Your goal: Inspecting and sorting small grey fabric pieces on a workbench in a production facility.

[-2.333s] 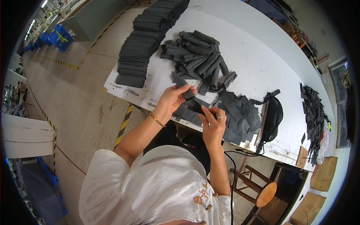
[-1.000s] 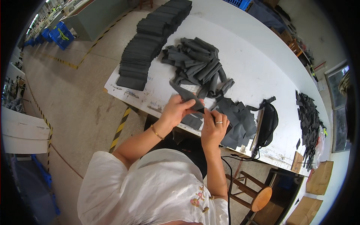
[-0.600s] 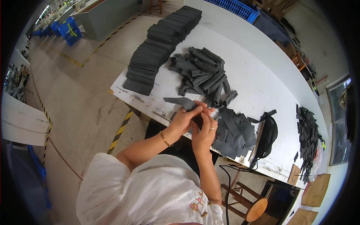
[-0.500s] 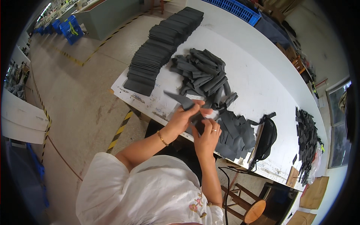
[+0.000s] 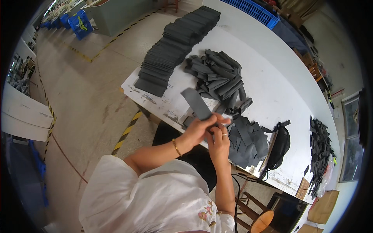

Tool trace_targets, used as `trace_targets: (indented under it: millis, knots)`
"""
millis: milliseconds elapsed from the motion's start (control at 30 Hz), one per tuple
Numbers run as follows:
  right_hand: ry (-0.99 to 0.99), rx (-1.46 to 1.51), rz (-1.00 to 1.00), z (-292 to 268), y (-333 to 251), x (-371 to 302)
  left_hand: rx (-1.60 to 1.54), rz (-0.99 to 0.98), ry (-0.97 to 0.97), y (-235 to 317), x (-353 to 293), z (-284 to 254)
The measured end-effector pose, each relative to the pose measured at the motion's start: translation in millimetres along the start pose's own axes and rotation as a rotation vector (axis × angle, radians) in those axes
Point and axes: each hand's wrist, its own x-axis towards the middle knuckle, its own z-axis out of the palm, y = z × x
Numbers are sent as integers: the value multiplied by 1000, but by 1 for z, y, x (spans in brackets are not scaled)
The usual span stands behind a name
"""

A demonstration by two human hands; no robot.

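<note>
A dark grey fabric strip (image 5: 195, 104) is pinched by my left hand (image 5: 197, 131), and its free end points up and away to the left. My right hand (image 5: 218, 144), with a ring on one finger, is closed against the strip's near end, where the fingers hide part of it. Just right of my hands, flat dark pieces (image 5: 248, 141) lie in a loose heap at the table edge. Beyond my hands is a pile of rolled or folded dark strips (image 5: 219, 77). Farther left, a long row of stacked dark pieces (image 5: 163, 58) runs along the white table (image 5: 268, 73).
A black pouch (image 5: 279, 145) with a strap lies right of the loose heap. More dark scraps (image 5: 320, 149) are spread at the table's far right. A wooden stool (image 5: 261, 220) stands below the table edge. A blue crate (image 5: 254, 11) sits behind the table.
The strip has turned so its broad flat face shows. Both hands have drawn closer together. The view has shifted slightly, with the table appearing farther right.
</note>
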Motion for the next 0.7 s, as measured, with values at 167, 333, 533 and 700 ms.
trace_targets:
  millis: [167, 333, 533, 700]
  knots:
    - [-51, -2, -19, -6, -3, 10, -25, -24, 30, 0, -1, -6]
    - [-44, -38, -91, -9, 11, 7, -139, 49, 183, 15, 9, -3]
    - [21, -55, -225, -10, 13, 17, -79, 170, 190, 20, 18, 0]
    - [51, -17, -260, -9, 15, 20, -72, 161, 189, 17, 15, -1]
